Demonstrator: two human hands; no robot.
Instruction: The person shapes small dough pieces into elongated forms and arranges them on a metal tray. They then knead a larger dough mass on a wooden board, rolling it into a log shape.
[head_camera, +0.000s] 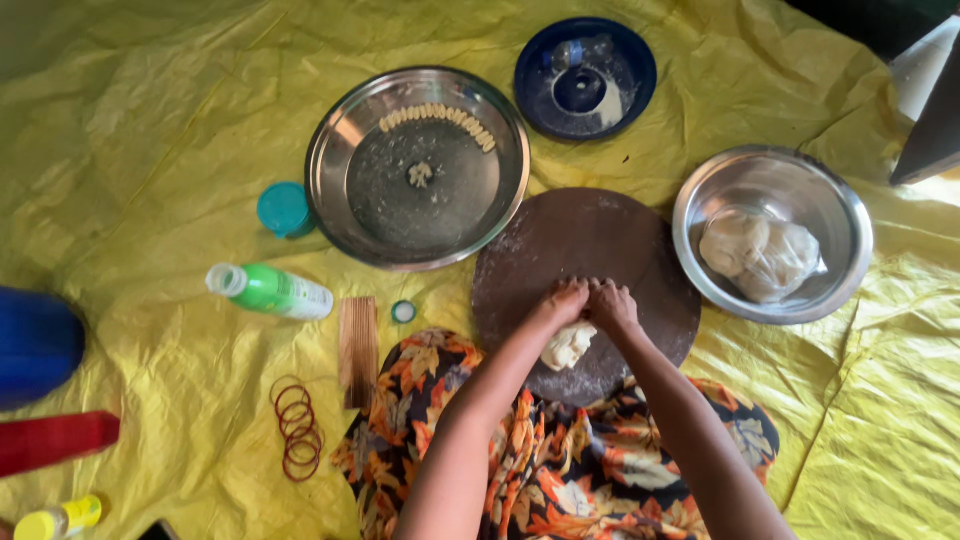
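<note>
Both hands press together on a lump of pale dough (567, 346) lying on a round brown board (585, 240). My left hand (565, 300) and my right hand (611, 304) touch side by side, fingers curled down over the far end of the dough. The near part of the dough shows beneath my wrists. A large steel plate (345, 190) beyond the board holds a row of small shaped dough pieces (437, 113) along its far rim and one piece at its centre.
A steel bowl (840, 215) with bagged dough stands at the right. A blue plate (632, 60) lies at the back. A green bottle (270, 290), teal lid (284, 208), wooden comb-like block (357, 350) and rubber bands (298, 430) lie left on the yellow sheet.
</note>
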